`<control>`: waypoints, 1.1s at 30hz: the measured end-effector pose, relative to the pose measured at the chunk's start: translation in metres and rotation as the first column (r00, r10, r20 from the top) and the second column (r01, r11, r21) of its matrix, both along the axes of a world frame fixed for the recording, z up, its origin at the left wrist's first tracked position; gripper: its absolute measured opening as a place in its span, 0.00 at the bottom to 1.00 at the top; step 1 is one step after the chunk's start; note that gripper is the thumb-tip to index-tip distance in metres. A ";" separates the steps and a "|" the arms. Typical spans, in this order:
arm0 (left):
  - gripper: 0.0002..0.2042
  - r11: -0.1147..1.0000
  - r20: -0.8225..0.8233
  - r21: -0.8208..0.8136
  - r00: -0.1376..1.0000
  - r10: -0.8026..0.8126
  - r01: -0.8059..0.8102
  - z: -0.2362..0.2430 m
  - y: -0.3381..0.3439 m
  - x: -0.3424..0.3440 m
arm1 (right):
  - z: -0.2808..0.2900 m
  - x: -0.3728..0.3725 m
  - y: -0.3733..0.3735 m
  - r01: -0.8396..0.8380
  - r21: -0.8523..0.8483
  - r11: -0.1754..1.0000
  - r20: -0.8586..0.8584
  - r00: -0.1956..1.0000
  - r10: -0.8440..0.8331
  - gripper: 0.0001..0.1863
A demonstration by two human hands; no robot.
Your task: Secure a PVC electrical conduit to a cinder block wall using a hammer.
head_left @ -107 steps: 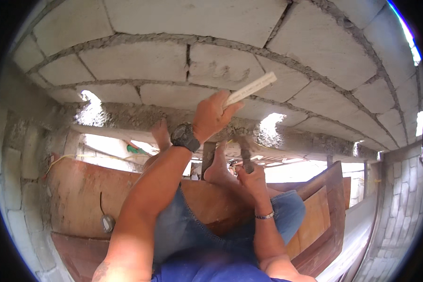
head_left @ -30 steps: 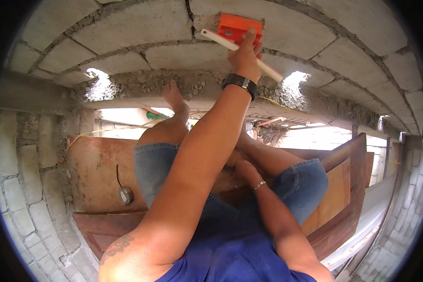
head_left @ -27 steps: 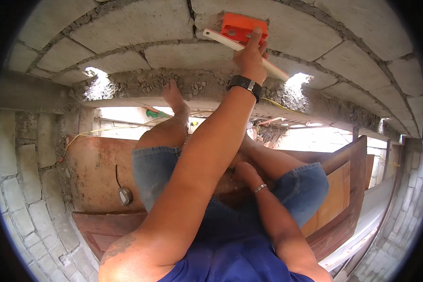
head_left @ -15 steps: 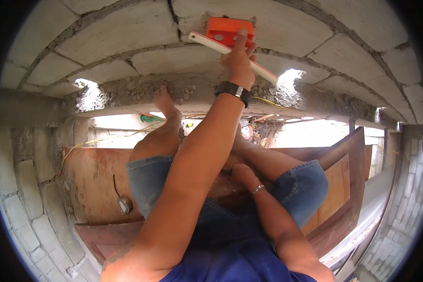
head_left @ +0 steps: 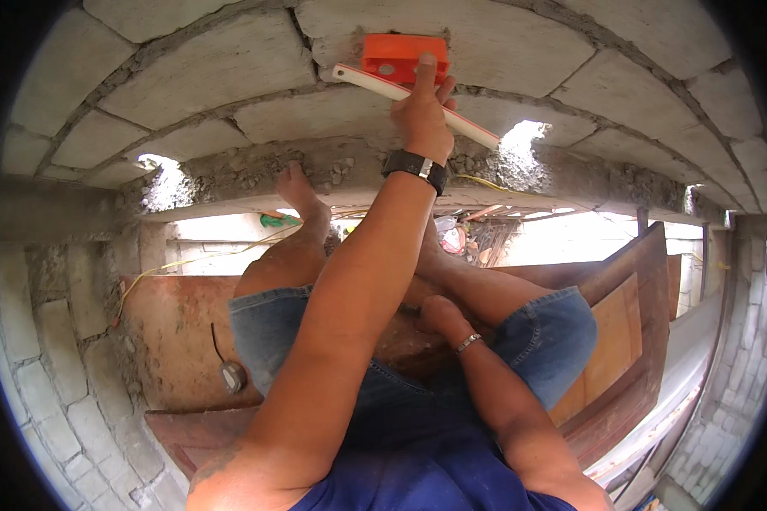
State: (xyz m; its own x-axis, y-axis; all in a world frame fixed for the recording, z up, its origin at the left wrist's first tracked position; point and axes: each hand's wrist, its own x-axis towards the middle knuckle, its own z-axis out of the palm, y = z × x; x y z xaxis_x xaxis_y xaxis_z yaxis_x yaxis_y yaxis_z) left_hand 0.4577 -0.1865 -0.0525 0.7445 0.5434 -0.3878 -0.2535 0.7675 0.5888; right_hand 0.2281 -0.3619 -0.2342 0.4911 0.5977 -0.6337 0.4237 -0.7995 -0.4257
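Note:
My left hand [head_left: 424, 119] is raised against the grey block wall [head_left: 230, 77]. It grips a white tube [head_left: 473, 129] that lies slanted across the blocks. Its forefinger presses on an orange rectangular box [head_left: 405, 57] set at a mortar joint just above the tube. A dark watch [head_left: 413, 166] sits on that wrist. My right hand [head_left: 441, 312], with a thin bracelet on its wrist, rests low between my legs against my shin. Its fingers are curled under and hidden. I sit in denim shorts, my bare left foot [head_left: 302, 192] up against the rough concrete ledge [head_left: 230, 170].
Worn wooden boards [head_left: 170, 341] form the platform under me, with taller boards standing at the right [head_left: 631, 341]. A small grey object on a cord [head_left: 233, 375] lies at the left. A yellow cord [head_left: 187, 260] runs under the ledge. Block walls close both sides.
Earlier my left hand held only the tube, lower down, and my right hand was up near the ledge. Now tube and orange box are high on the wall and my right hand is down.

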 end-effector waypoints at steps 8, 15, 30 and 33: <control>0.27 1.000 0.023 0.013 1.000 -0.017 0.016 0.003 -0.002 0.000 | -0.013 -0.002 -0.005 0.033 -0.021 0.999 0.009 0.999 -0.032 0.17; 0.27 1.000 0.012 -0.018 1.000 0.002 -0.002 0.011 0.002 0.000 | -0.010 -0.001 -0.002 0.028 -0.066 0.997 -0.022 0.999 -0.030 0.17; 0.27 1.000 0.011 0.010 1.000 -0.028 0.028 0.009 0.005 0.001 | -0.006 0.002 0.001 0.001 -0.123 0.992 -0.056 0.998 -0.008 0.17; 0.25 0.999 0.025 0.009 0.999 -0.041 0.041 0.008 0.011 -0.002 | -0.004 0.002 0.004 -0.011 -0.123 0.992 -0.041 0.999 0.006 0.16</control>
